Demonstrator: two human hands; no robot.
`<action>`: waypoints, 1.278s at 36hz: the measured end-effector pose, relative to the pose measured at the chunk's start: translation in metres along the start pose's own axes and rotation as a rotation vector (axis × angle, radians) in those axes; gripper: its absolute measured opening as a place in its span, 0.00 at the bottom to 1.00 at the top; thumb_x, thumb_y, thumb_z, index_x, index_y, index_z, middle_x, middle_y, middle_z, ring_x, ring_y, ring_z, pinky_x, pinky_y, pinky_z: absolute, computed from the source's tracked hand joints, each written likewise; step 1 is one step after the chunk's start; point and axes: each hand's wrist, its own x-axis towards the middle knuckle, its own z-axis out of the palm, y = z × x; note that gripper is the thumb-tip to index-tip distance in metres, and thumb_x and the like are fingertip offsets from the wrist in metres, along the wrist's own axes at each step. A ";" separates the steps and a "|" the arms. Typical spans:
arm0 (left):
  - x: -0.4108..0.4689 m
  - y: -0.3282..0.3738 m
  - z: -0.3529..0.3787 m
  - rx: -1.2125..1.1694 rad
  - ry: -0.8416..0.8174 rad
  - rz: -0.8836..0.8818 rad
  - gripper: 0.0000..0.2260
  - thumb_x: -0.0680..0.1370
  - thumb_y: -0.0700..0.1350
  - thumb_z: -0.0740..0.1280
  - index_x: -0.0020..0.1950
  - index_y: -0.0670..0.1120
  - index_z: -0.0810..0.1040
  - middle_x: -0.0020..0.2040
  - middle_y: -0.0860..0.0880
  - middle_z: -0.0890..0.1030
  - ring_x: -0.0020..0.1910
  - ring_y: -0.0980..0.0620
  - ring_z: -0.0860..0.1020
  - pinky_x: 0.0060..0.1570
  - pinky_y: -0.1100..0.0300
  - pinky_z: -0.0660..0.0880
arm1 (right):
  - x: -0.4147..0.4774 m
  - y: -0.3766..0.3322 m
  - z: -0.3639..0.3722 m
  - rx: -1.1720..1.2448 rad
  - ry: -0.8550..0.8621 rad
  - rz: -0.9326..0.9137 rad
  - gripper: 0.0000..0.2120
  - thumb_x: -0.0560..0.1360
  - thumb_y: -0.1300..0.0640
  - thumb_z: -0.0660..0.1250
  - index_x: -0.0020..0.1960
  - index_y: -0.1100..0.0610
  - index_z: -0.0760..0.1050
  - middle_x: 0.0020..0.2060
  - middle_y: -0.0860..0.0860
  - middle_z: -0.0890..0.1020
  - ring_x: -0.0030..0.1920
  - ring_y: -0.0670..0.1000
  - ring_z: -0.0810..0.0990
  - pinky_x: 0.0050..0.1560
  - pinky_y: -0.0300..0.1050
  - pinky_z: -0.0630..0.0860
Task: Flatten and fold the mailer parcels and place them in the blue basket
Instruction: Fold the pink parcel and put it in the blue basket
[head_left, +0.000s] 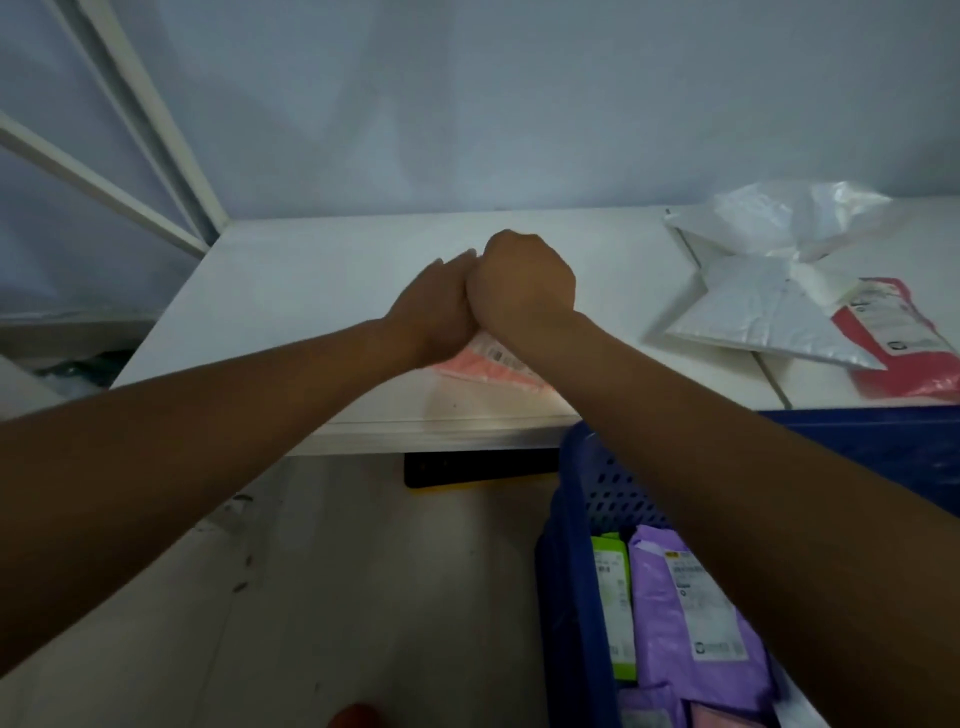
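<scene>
Pink mailer (488, 364) is on the white table (311, 291) near the front edge, mostly hidden under both hands; only its near strip with a printed label shows. Left hand (436, 306) lies over it with fingers roughly straight, looks like a flat press. Right hand (519, 280) touches the left, knuckles up and fingers curled under. Can't tell if it's pinching a fold or just bearing down as a fist. My read: thin plastic film, very light, soft, no stiffness of its own, slick on this smooth table. It will likely spring back out of a crease and slide if pushed sideways, so press straight down and pin one side while the other hand works. Not fragile, and contents, if any, look flat. Best hold: pinch the folded edge with thumb under and fingers on top, near the middle of the fold so both layers stay together. Avoid grabbing a loose corner, which would let it unfold. Blue basket (613, 488) sits on the floor just below the table's front right, under the right forearm. It already has a purple mailer (691, 613) and a green mailer (613, 597) in it, so it's a short drop. Further right on the table, well apart from the hands, are white mailers (763, 306) and a red mailer (904, 353), not yet folded by the look of them.
</scene>
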 end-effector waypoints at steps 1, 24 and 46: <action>-0.001 -0.003 0.008 0.048 -0.017 0.004 0.17 0.79 0.41 0.56 0.59 0.33 0.77 0.59 0.35 0.80 0.62 0.37 0.76 0.70 0.44 0.65 | -0.004 0.000 0.004 -0.023 -0.008 -0.010 0.11 0.79 0.59 0.59 0.55 0.58 0.78 0.54 0.54 0.82 0.56 0.56 0.80 0.47 0.46 0.71; -0.007 -0.021 0.058 0.407 -0.096 -0.135 0.26 0.85 0.56 0.40 0.82 0.50 0.48 0.82 0.47 0.47 0.80 0.48 0.44 0.78 0.46 0.41 | -0.009 0.068 0.076 -0.175 -0.162 -0.128 0.30 0.84 0.43 0.42 0.80 0.60 0.53 0.80 0.57 0.53 0.80 0.55 0.48 0.79 0.55 0.47; 0.022 -0.033 0.049 0.300 -0.084 -0.128 0.27 0.84 0.55 0.43 0.82 0.47 0.43 0.81 0.50 0.38 0.80 0.51 0.39 0.77 0.42 0.40 | 0.026 0.075 0.092 -0.245 -0.177 -0.065 0.31 0.82 0.41 0.42 0.81 0.54 0.42 0.80 0.61 0.47 0.80 0.60 0.44 0.78 0.61 0.44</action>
